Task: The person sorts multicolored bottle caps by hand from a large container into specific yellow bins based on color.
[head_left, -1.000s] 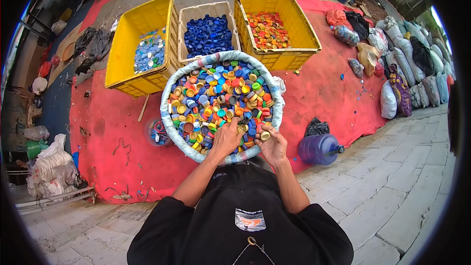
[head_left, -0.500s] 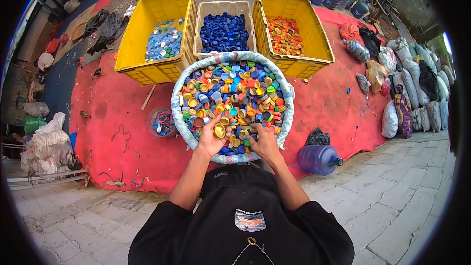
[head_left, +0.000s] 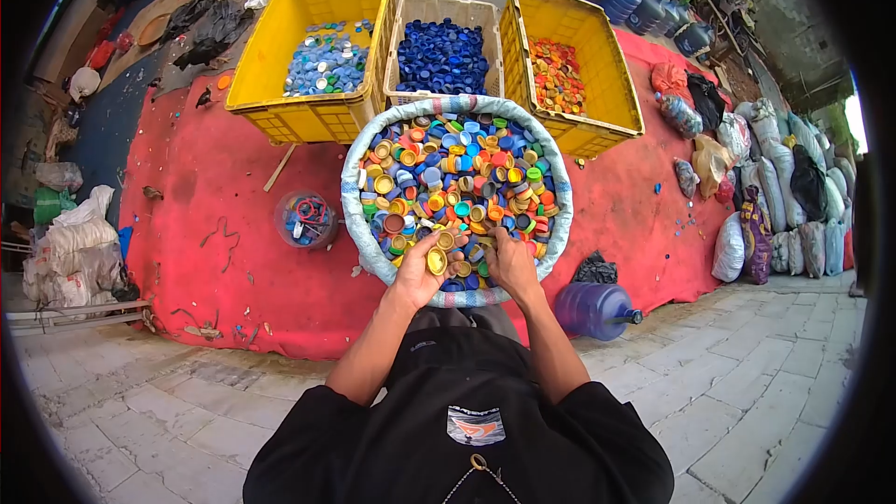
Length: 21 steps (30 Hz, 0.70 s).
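Observation:
A round basket with a cloth-wrapped rim [head_left: 353, 182] is heaped with mixed coloured bottle caps [head_left: 448, 168]. Over its near left part, my left hand [head_left: 420, 271] holds yellow caps [head_left: 436, 261] between thumb and fingers. My right hand [head_left: 511, 261] is at the near right part of the heap, its fingers curled down among the caps; what they hold, if anything, is hidden. Behind the basket stand a yellow crate [head_left: 252, 65] with light blue and white caps, a pale crate [head_left: 392, 51] with dark blue caps, and another yellow crate [head_left: 607, 84] with orange and red caps.
A clear tub [head_left: 306, 220] with caps and red pieces sits left of the basket on the red mat [head_left: 215, 252]. A large blue water bottle [head_left: 593, 310] lies to the right. Filled sacks [head_left: 775, 177] line the far right; white bags [head_left: 75, 252] are at left.
The view has shifted, so the basket and crates appear slightly farther right. My right hand has lifted a little and its fingers are more curled. My left hand still holds yellow caps.

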{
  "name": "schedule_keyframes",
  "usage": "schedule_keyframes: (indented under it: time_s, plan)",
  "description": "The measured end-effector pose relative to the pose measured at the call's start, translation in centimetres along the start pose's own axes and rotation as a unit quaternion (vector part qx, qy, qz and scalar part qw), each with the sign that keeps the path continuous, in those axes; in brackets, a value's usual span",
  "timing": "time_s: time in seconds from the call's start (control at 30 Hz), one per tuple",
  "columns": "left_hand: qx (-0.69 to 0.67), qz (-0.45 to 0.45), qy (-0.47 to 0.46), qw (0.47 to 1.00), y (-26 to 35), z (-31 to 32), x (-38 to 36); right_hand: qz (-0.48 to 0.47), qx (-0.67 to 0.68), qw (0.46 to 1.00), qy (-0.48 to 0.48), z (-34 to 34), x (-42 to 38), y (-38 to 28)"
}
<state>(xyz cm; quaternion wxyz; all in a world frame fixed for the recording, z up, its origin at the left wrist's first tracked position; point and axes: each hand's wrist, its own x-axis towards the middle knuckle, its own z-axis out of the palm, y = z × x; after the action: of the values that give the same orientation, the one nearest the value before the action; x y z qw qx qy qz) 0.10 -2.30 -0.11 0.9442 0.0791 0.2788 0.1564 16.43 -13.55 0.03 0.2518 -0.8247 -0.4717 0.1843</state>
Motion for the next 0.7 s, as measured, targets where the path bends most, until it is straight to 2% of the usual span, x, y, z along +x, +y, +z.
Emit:
schedule_keyframes:
  time_s: [0.2,0.23,0.27,0.3,0.33,0.4,0.47,0.53,0.6,0.7]
  plan:
    - [0.025,-0.011,0.004,1.0,-0.4,0.9,0.4,0.13,0.141,0.98,0.061,-2.5,-0.3,-0.2]
    - [0.025,-0.007,-0.003,1.0,-0.5,1.1,0.5,0.139,0.217,0.964,0.06,-2.1,-0.3,1.3]
    - [0.024,-0.001,-0.009,1.0,-0.7,1.6,0.7,0.184,0.378,0.906,0.052,-2.1,-0.6,1.9]
    - [0.025,0.005,-0.017,1.0,-0.9,2.1,0.8,0.22,0.528,0.819,0.042,-2.6,-0.7,1.8]
    - [0.026,0.011,-0.025,0.999,-0.9,2.5,1.1,0.246,0.662,0.707,0.028,-3.2,-0.8,1.7]
    - [0.017,0.011,-0.055,0.998,-1.4,2.8,2.3,0.218,0.775,0.592,0.028,-3.9,-1.1,1.6]
    - [-0.014,0.004,-0.037,0.999,-2.0,4.3,3.4,0.208,0.833,0.511,0.037,-3.4,-1.0,2.9]
    - [-0.022,0.0,-0.047,0.999,-2.4,5.9,4.6,0.174,0.867,0.464,0.054,-3.7,-0.8,3.6]
    - [-0.037,-0.016,-0.018,0.999,-2.9,7.7,6.2,0.176,0.876,0.445,0.057,-4.3,-0.4,4.4]
    - [-0.038,-0.028,-0.049,0.998,-3.6,10.2,9.0,0.168,0.874,0.448,0.086,-5.8,0.5,5.7]
